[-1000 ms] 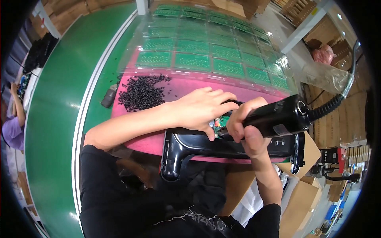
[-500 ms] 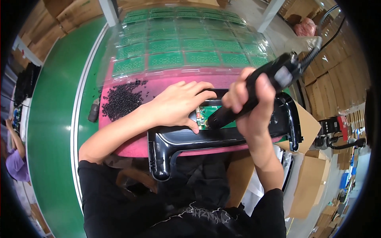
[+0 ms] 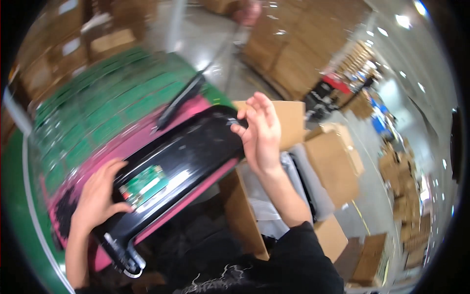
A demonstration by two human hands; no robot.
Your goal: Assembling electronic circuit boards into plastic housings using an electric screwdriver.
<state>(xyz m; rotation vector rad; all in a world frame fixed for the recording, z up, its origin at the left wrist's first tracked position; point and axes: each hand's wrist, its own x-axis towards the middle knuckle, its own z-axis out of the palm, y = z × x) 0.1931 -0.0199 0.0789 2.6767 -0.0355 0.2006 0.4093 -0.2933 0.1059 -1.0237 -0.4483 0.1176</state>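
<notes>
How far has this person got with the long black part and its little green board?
Done, it seems: the green circuit board sits in the black plastic part. In hand: the left hand holds the part's near end and the right hand grips its far end, above the pink mat. Left: trays of green boards wait beyond.

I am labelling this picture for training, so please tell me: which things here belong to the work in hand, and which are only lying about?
In hand:
- long black plastic panel, held at both ends
- small green circuit board on it
- left hand on the panel beside the board
- right hand at the panel's far end

Lying about:
- pink mat
- trays of green boards
- open cardboard boxes
</notes>
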